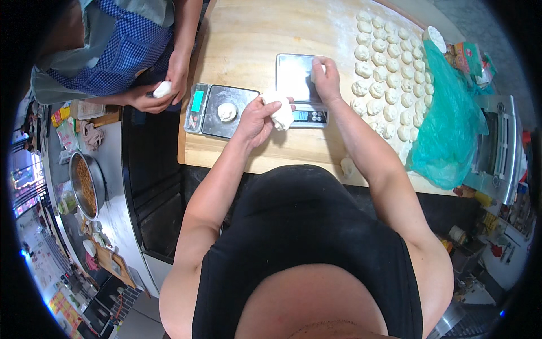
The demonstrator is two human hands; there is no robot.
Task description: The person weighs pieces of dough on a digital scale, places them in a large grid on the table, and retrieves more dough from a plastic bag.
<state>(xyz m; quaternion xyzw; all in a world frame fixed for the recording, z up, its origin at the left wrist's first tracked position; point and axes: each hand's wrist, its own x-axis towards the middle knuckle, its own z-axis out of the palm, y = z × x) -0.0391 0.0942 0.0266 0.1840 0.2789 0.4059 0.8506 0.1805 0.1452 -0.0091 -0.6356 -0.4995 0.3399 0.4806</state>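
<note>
My left hand (260, 118) grips a large lump of white dough (281, 114) between the two scales. My right hand (327, 80) is closed around a small piece of dough (322, 68) at the right edge of a kitchen scale with a steel plate (294, 76); little of that piece shows between the fingers. To the left lies a second scale with a dark plate (216, 99), bearing one dough ball (227, 112). Rows of dough balls (379, 74) cover the board's right side. A separate dough piece (348, 168) lies near the front edge.
A co-worker's hands (163, 95) hold dough just left of the wooden board (245, 29). A green plastic bag (444, 127) lies by the right rows, beside a silver oven-like appliance (497, 148). Far left, a steel bowl of brown filling (87, 185) stands on a counter.
</note>
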